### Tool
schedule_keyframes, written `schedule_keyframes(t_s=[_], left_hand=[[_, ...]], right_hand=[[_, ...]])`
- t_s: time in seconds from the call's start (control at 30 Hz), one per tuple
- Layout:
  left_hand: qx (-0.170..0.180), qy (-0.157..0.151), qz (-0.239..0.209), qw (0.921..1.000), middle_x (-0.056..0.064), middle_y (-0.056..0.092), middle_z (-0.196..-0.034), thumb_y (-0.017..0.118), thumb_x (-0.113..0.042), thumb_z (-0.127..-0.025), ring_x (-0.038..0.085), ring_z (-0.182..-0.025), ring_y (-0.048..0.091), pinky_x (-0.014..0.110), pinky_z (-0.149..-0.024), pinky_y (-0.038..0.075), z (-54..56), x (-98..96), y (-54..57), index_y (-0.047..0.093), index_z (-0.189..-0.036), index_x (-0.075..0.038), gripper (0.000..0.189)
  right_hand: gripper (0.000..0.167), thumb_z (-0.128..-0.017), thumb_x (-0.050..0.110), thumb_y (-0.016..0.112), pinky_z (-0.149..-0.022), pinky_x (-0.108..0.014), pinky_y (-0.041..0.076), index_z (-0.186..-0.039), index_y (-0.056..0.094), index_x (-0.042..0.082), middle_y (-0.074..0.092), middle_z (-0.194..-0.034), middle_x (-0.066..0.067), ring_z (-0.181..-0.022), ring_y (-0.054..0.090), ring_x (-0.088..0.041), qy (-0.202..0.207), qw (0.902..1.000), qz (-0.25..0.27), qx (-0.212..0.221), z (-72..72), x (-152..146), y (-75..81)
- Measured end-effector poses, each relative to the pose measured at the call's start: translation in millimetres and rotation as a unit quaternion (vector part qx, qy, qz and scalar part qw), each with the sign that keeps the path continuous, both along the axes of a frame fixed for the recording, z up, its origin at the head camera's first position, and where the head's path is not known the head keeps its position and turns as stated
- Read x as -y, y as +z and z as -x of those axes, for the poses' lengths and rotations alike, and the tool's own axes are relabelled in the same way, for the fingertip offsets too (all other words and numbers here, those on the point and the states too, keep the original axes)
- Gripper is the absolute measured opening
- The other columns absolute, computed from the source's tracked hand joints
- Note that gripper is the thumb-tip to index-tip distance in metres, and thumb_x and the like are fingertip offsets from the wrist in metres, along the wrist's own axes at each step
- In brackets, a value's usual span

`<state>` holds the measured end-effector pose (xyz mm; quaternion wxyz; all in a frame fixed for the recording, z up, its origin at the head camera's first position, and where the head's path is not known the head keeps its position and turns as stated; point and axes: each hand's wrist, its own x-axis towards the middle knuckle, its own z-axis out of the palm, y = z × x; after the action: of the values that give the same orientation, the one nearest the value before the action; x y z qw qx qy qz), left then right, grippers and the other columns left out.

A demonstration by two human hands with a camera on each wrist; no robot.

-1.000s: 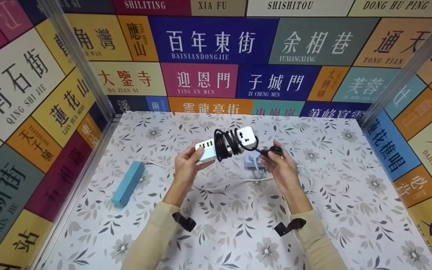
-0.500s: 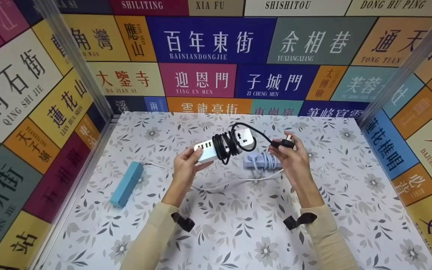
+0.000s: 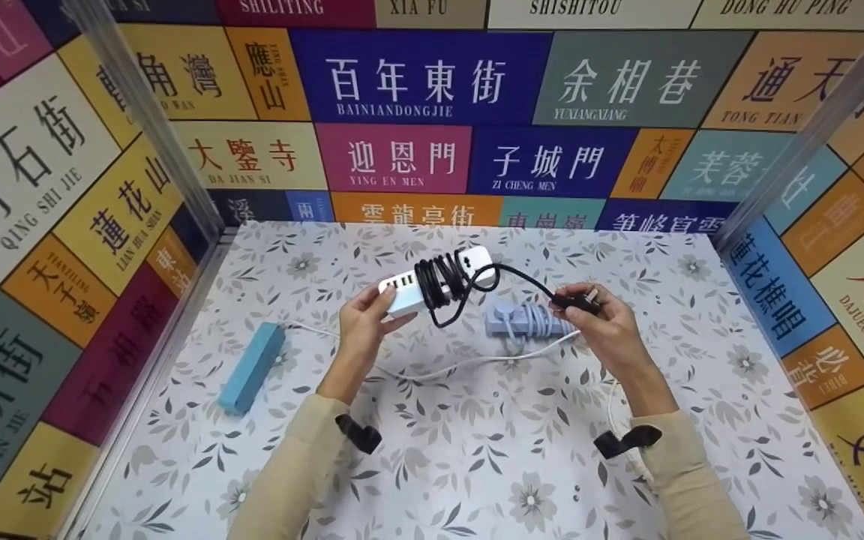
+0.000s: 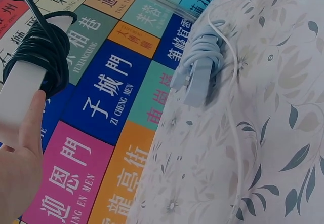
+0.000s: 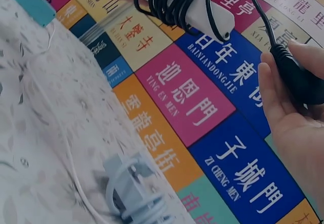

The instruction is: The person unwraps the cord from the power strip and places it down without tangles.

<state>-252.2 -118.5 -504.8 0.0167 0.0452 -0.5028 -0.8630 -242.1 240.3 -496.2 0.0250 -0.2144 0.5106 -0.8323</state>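
Left hand [image 3: 361, 322]: fingers pinch white power strip [image 3: 404, 302], held above bench [image 3: 432, 450], black cord [image 3: 439, 281] wrapped round it. Right hand [image 3: 613, 326]: fingers pinch black plug [image 3: 580, 301] at strip's 3 o'clock, head view.

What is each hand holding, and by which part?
Left hand: the white power strip, by the end with small ports. Right hand: the black cord, by its plug.

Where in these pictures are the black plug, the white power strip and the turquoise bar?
Black plug [image 5: 302, 83], right wrist view: its dark body.
White power strip [image 3: 406, 302], head view: side face of its bare end.
Turquoise bar [image 3: 252, 367], head view: middle of its length.
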Motion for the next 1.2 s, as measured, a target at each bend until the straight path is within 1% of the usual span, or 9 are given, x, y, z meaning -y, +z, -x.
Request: schedule_keyframes(t_s=[0.23, 0.4, 0.5, 0.63, 0.83, 0.93, 1.03, 1.1, 1.2], left_hand=[[0.010, 0.024, -0.004, 0.9997, 0.018, 0.064, -0.119, 0.061, -0.009, -0.099, 0.024, -0.096, 0.071, 0.044, -0.089, 0.065, -0.3, 8.1, -4.8, 0.055, -0.134, 0.010, 0.040], [-0.003, 0.029, -0.013, 0.9995, 0.013, 0.065, -0.113, 0.061, -0.006, -0.099, 0.022, -0.094, 0.071, 0.044, -0.089, 0.065, -0.1, 11.3, -8.7, 0.054, -0.132, 0.013, 0.039], [-0.003, 0.032, -0.022, 0.9993, 0.012, 0.065, -0.113, 0.060, -0.006, -0.099, 0.022, -0.095, 0.071, 0.045, -0.089, 0.064, -1.2, 12.3, -9.4, 0.054, -0.134, 0.012, 0.040], [0.001, 0.033, -0.021, 0.9992, 0.014, 0.064, -0.117, 0.059, -0.007, -0.100, 0.022, -0.097, 0.070, 0.044, -0.090, 0.064, -2.5, 14.4, -11.7, 0.053, -0.136, 0.010, 0.041], [0.016, 0.035, -0.015, 0.9991, 0.019, 0.060, -0.126, 0.058, -0.008, -0.101, 0.022, -0.100, 0.070, 0.043, -0.091, 0.064, -5.0, 14.0, -14.1, 0.052, -0.138, 0.009, 0.042], [0.024, 0.038, -0.011, 0.9990, 0.021, 0.059, -0.129, 0.059, -0.009, -0.101, 0.023, -0.101, 0.069, 0.043, -0.091, 0.064, -6.2, 14.7, -14.8, 0.051, -0.139, 0.009, 0.042], [0.027, 0.044, -0.009, 0.9986, 0.021, 0.059, -0.129, 0.058, -0.008, -0.101, 0.022, -0.100, 0.070, 0.042, -0.090, 0.065, -7.2, 15.2, -15.0, 0.052, -0.138, 0.009, 0.042], [0.027, 0.047, -0.013, 0.9984, 0.020, 0.060, -0.127, 0.058, -0.007, -0.101, 0.022, -0.099, 0.070, 0.042, -0.089, 0.065, -7.7, 14.7, -14.9, 0.052, -0.138, 0.009, 0.041], [0.020, 0.041, -0.012, 0.9989, 0.019, 0.061, -0.124, 0.057, -0.006, -0.100, 0.022, -0.098, 0.070, 0.042, -0.088, 0.065, -8.1, 12.5, -14.2, 0.052, -0.137, 0.011, 0.041]], right_hand=[[0.026, -0.092, -0.018, 0.054, -0.092, -0.028, 0.063, -0.117, 0.057, -0.011, 0.064, -0.110, -0.010, -0.097, 0.072, -0.022, -0.068, 0.9941, -0.085, 0.007, -8.3, -18, -4.8], [0.034, -0.089, -0.017, 0.061, -0.081, -0.020, 0.063, -0.120, 0.051, -0.023, 0.066, -0.105, -0.007, -0.092, 0.069, -0.015, -0.099, 0.9805, -0.168, -0.025, -14.6, -32, -9.9], [0.038, -0.088, -0.015, 0.063, -0.077, -0.016, 0.060, -0.123, 0.050, -0.023, 0.065, -0.105, -0.005, -0.092, 0.065, -0.012, -0.106, 0.9714, -0.211, -0.029, -18.9, -41, -14.6], [0.042, -0.087, -0.014, 0.065, -0.076, -0.015, 0.058, -0.126, 0.051, -0.020, 0.065, -0.105, -0.004, -0.093, 0.064, -0.010, -0.106, 0.9648, -0.241, -0.007, -26.0, -51, -24.0], [0.042, -0.087, -0.014, 0.065, -0.070, -0.016, 0.057, -0.127, 0.055, -0.016, 0.067, -0.102, -0.002, -0.089, 0.062, -0.008, -0.106, 0.9564, -0.270, 0.031, -34.7, -65, -49.5], [0.045, -0.087, -0.008, 0.069, -0.073, -0.017, 0.059, -0.130, 0.057, -0.009, 0.069, -0.102, 0.001, -0.090, 0.064, -0.006, -0.102, 0.9458, -0.303, 0.059, -37.6, -69, -65.4], [0.054, -0.087, -0.001, 0.073, -0.077, -0.018, 0.060, -0.137, 0.053, -0.005, 0.071, -0.103, 0.002, -0.092, 0.067, -0.006, -0.082, 0.9337, -0.336, 0.092, -40.2, -72, -79.1], [0.061, -0.086, 0.003, 0.076, -0.078, -0.019, 0.061, -0.141, 0.050, -0.004, 0.071, -0.105, -0.002, -0.092, 0.068, -0.007, -0.069, 0.9250, -0.358, 0.108, -41.8, -72, -87.6], [0.062, -0.084, 0.003, 0.078, -0.078, -0.018, 0.059, -0.139, 0.052, -0.004, 0.069, -0.110, -0.014, -0.091, 0.066, -0.006, -0.056, 0.9079, -0.402, 0.107, -43.9, -71, -100.3]])
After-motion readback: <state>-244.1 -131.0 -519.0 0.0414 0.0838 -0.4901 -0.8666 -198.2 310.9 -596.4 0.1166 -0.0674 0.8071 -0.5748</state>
